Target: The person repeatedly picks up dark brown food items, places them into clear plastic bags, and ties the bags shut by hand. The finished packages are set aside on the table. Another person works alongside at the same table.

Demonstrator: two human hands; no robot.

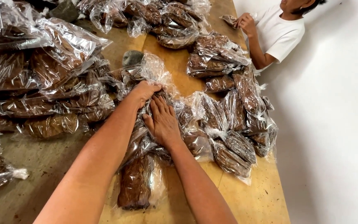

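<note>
Two hands are pressed down on one clear plastic bag of brown dried leaves [139,174] that lies lengthwise near the front edge of the wooden surface [262,199], in the only view, from the head camera. Left hand [145,92] sits at the far end of the bag with fingers curled, bunching the film there but not really clamped shut, while the right hand [162,122] lies flat and open just beside it, palm down on the middle of the bag. Judging by the crinkle and shine, that film looks slick and thin, so it probably slides under a flat palm and could tear if pulled hard. What's inside looks light, springy and brittle, so squeezing hard would likely crumble the leaves. Best hold, I'd guess, is the gathered neck of loose plastic at the far end, with the other palm steadying the body. More filled bags lie in heaps to the left [46,87], in a row to the right [233,124], and farther back [166,20]. Another person in a white shirt [276,33] handles a small bag at the far right corner.
</note>
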